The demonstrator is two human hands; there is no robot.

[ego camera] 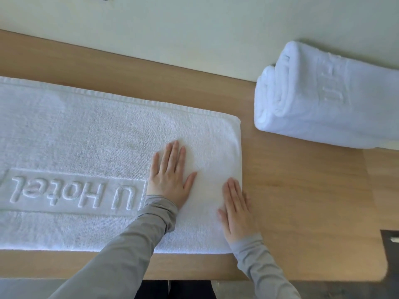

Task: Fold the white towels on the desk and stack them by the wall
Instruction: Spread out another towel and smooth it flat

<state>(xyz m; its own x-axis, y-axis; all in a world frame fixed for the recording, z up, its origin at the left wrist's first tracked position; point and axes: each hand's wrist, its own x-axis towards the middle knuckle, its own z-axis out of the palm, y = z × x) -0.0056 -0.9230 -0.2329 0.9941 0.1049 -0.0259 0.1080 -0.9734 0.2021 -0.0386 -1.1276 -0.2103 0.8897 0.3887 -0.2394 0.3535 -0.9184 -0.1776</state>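
Smoothing a long white towel (90, 134) lying flat across the wooden tabletop (302, 201), embossed lettering facing up and running off the left edge of view. Pressing the left hand (170, 178) flat, fingers spread, just right of the lettering. Resting the right hand (235, 210) flat along the towel's right end, fingertips partly over onto the wood. Grasping nothing with either: both palms open and down.

Waiting to the right against the wall (194, 29): a stack of folded towels (323, 100), well apart from the one being worked.

Judging this as flattening ahead of the next fold. Doing it well probably meaning sweeping outward from the middle toward the right end, chasing out the faint ripples near the left hand, keeping the ribbed far hem straight and parallel to the tabletop's edge. Squaring the right-hand corners before lifting, so layers meet cleanly. Avoiding dragging the whole towel sideways by pressing lightly.
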